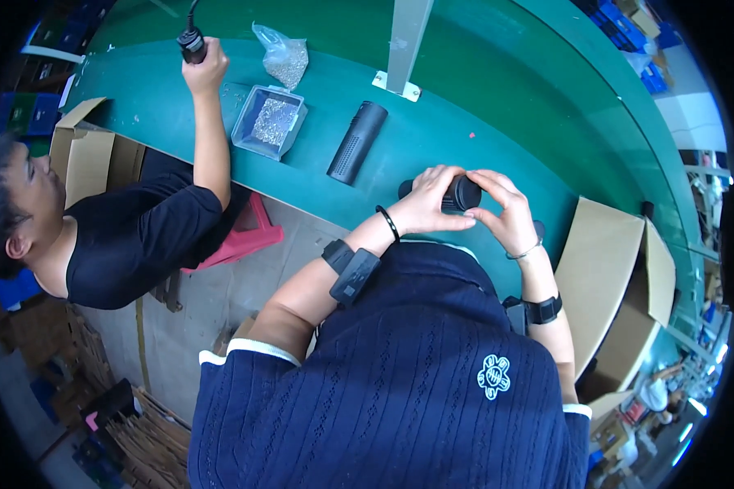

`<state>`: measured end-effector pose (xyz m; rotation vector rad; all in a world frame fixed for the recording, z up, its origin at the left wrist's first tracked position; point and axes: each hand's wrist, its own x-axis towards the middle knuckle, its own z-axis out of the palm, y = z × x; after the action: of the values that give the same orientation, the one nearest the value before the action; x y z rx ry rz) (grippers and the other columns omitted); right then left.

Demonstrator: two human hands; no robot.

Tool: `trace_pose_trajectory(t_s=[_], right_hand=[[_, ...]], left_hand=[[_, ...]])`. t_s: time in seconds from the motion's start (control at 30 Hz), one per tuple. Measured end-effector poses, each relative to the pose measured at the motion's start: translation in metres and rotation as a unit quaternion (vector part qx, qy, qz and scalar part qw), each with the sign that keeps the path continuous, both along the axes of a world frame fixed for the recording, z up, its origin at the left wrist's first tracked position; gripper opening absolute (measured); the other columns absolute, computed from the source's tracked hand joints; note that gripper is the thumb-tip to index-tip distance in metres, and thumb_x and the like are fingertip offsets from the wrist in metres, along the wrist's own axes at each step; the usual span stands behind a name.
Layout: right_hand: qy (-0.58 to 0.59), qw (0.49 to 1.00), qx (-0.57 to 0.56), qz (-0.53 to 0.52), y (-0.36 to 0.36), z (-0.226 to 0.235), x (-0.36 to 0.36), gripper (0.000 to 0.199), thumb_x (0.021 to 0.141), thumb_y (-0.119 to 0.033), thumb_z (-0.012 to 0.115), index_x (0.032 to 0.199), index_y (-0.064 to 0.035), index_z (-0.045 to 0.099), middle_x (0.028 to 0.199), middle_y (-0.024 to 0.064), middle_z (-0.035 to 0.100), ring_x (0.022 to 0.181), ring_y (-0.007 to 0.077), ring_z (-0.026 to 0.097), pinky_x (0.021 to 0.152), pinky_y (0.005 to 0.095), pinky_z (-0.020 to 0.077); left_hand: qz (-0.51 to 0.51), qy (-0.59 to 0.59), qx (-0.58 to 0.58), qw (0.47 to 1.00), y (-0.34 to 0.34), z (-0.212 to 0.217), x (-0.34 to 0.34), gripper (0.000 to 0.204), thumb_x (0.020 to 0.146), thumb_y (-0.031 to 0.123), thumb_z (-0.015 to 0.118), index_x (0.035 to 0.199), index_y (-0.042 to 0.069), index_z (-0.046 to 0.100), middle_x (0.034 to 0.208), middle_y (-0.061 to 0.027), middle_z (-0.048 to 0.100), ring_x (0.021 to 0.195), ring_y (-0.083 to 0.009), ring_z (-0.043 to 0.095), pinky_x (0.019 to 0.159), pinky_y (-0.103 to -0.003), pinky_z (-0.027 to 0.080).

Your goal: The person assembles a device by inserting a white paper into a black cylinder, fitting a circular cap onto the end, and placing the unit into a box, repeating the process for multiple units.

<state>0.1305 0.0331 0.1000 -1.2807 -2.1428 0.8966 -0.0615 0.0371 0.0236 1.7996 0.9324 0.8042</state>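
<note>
A black cylinder (465, 194) with a round, ridged end lies crosswise between my hands, close to the front edge of the green table (432, 130). Around its body from the left wraps my left hand (431, 200), its thumb below. My right hand (506, 208) curls over the round end, fingers on top and thumb underneath. Both palms hide part of the cylinder. Up and left of my left hand lies another black cylinder (357, 143), with rows of small holes along its side; neither hand touches it.
A co-worker's hand (206, 65) grips a black corded tool (192, 45) at the left. Nearby are a grey bin (295, 134) of small metal parts and a clear bag (281, 55) of similar pieces. A metal post (408, 49) stands behind; an open cardboard box (599, 269) is at right.
</note>
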Motion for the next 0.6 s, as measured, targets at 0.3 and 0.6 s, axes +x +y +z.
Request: trace_pose_trajectory(t_s=[0.3, 0.6], right_hand=[[-0.082, 0.996, 0.038, -0.011, -0.002, 0.002, -0.003, 0.055, 0.065, -0.011, 0.079, 0.117, -0.0048, 0.062, 0.117, 0.0144, 0.060, 0.108, 0.0326, 0.058, 0.091, 0.0385, 0.0484], [-0.121, 0.992, 0.031, -0.002, -0.002, 0.012, -0.011, 0.054, 0.064, -0.008, 0.079, 0.115, -0.0030, 0.063, 0.114, 0.0153, 0.060, 0.105, 0.0324, 0.059, 0.088, 0.0378, 0.0495]], left_hand=[[0.019, 0.010, -0.016, 1.000, -0.003, -0.006, 0.008, 0.059, 0.089, 0.045, 0.058, 0.128, 0.004, 0.043, 0.118, -0.0178, 0.049, 0.114, -0.0357, 0.045, 0.099, -0.046, 0.033], [0.021, 0.014, -0.021, 0.999, -0.004, -0.005, 0.008, 0.056, 0.088, 0.042, 0.059, 0.127, 0.005, 0.044, 0.119, -0.0176, 0.050, 0.114, -0.0359, 0.045, 0.099, -0.046, 0.032]])
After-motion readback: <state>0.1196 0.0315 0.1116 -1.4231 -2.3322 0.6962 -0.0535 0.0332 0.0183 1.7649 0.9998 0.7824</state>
